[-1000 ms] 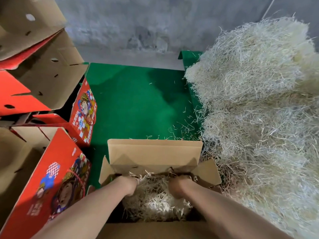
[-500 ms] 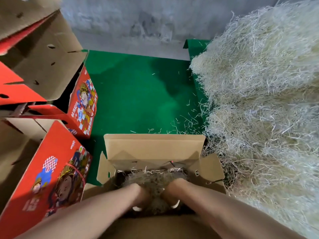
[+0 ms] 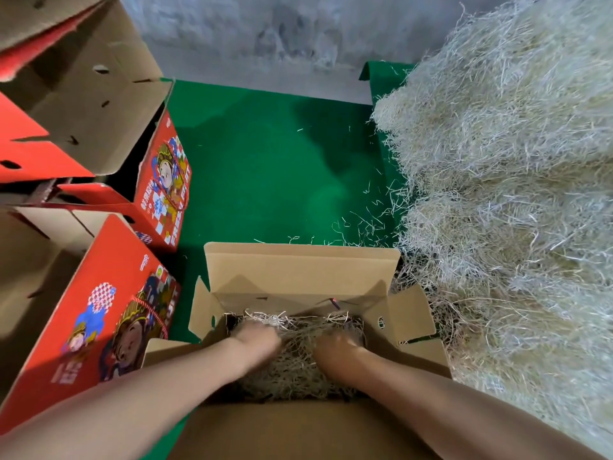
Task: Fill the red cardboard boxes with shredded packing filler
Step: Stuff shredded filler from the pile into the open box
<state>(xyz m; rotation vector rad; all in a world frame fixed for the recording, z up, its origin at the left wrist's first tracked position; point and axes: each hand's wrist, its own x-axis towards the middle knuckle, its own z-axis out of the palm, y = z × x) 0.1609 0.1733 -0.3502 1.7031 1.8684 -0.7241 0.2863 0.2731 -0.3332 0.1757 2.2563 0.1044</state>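
An open cardboard box (image 3: 302, 270), brown inside, stands on the green mat right in front of me, with its flaps spread out. Pale shredded filler (image 3: 298, 356) covers its bottom. Both my hands are down inside the box. My left hand (image 3: 257, 338) lies on the filler at the left, blurred by motion, with its fingers reaching forward. On the right side my right hand (image 3: 335, 348) presses down on the filler, and its fingertips are sunk among the strands. A big heap of the same filler (image 3: 504, 194) rises just right of the box.
Red printed boxes stand at the left: one close by (image 3: 99, 317), one behind it (image 3: 162, 190), and others stacked with open flaps (image 3: 76, 78). A green mat (image 3: 275, 167) stretches ahead to a grey wall (image 3: 265, 38). Loose strands lie beside the heap.
Both hands have shifted within the box, from its far end towards me and then forward again. The mound of filler has been pushed lower. My view has dipped and drawn closer.
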